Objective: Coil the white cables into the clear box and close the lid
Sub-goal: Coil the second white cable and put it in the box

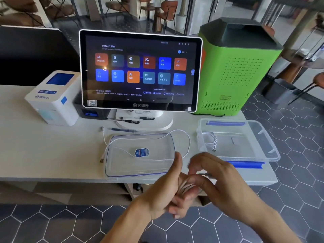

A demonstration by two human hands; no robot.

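From the head camera, your left hand (168, 192) has white cable loops (186, 187) wound round its fingers with the thumb up, and your right hand (219, 179) pinches the same cable's end beside it, both just off the table's (43, 155) front edge. Another white cable (184, 137) trails across the clear lid (140, 165) lying flat, while a third cable (211, 140) sits coiled inside the open clear box (263, 137) to the right.

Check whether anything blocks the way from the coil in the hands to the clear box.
Nothing visible does. The left hand has the white coil wound round its fingers, with the right hand on it, just in front of the box. The box is open, its lid lying apart to the left, and one cable already lies inside.
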